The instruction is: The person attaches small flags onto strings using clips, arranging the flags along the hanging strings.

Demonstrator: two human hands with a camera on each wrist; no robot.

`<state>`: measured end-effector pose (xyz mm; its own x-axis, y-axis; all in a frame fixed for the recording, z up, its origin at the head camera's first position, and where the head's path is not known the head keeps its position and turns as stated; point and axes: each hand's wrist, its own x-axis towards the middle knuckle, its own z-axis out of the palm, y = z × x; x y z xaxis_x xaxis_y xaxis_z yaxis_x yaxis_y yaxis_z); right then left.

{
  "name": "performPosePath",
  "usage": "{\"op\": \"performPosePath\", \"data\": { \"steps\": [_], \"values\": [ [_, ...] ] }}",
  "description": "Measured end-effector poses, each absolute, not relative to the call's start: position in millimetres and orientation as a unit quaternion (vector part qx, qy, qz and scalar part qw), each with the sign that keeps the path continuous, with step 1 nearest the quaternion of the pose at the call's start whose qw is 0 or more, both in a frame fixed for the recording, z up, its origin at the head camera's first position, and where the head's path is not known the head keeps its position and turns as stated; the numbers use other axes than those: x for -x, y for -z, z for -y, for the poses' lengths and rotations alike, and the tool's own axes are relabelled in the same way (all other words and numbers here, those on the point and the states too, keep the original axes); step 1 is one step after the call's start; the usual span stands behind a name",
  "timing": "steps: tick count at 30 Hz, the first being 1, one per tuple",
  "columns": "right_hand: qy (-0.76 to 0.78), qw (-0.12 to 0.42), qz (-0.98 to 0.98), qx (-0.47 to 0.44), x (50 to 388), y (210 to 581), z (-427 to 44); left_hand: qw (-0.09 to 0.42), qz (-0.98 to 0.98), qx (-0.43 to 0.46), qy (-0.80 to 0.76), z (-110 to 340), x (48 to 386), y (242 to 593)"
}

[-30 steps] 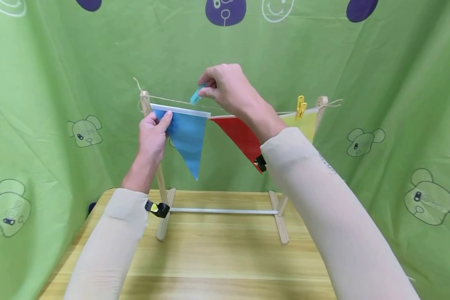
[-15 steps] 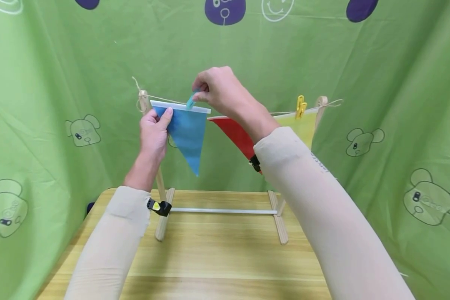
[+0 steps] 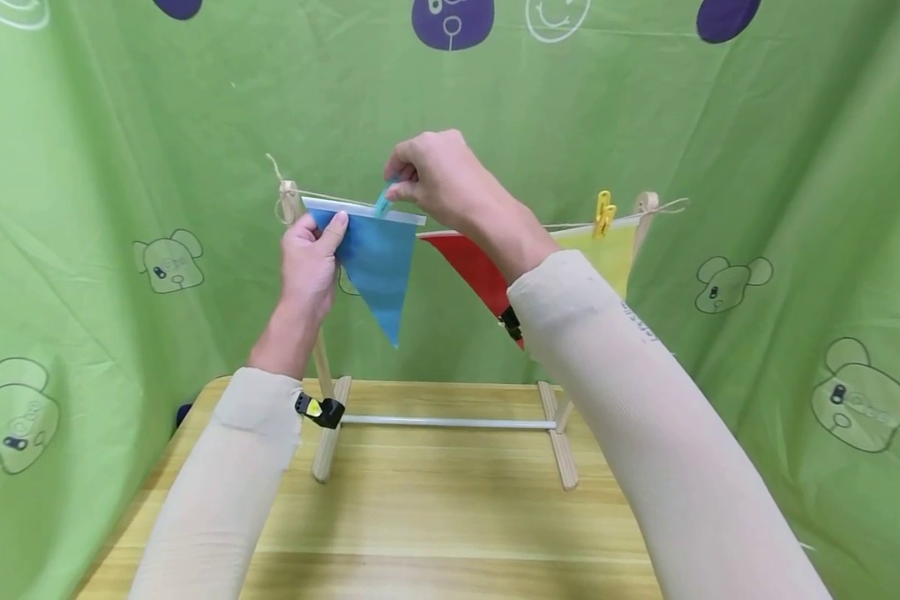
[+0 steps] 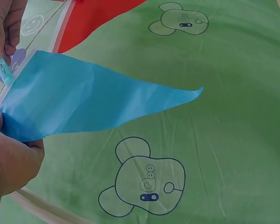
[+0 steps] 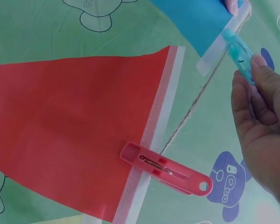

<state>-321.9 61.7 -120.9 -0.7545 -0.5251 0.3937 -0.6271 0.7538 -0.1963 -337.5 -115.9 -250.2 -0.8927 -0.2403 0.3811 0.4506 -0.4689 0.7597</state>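
My left hand (image 3: 311, 262) pinches the blue triangular pennant (image 3: 378, 262) near the left end of its white top band, thumb in front. The band lies along the twine (image 5: 193, 105), its left end near the wooden post. With my right hand (image 3: 450, 179) I pinch a light-blue clothespin (image 5: 240, 56) by its handle end; its tip is at the pennant's white band. Whether the clothespin bites both band and twine I cannot tell. To the right hangs a red pennant (image 5: 79, 102), with a red clothespin (image 5: 165, 168) on its band.
A yellow pennant (image 3: 607, 258) hangs at the right under a yellow clothespin (image 3: 603, 214). Wooden posts (image 3: 645, 217) hold up the twine; a white rod (image 3: 450, 422) joins their feet on the wooden table (image 3: 450, 517). Green cloth (image 3: 270, 100) surrounds everything.
The light-blue clothespin came down and slightly left onto the pennant's white band. The blue pennant rose a little toward the twine in my left hand. Over the last half second there is hardly any movement.
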Motion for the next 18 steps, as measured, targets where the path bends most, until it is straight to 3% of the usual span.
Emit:
{"op": "performPosePath", "data": {
  "steps": [18],
  "values": [
    [-0.143, 0.147, 0.927, -0.315, 329.0, 128.7, -60.9, 0.189, 0.470, 0.102, 0.856, 112.0, 339.7, 251.3]
  ]
}}
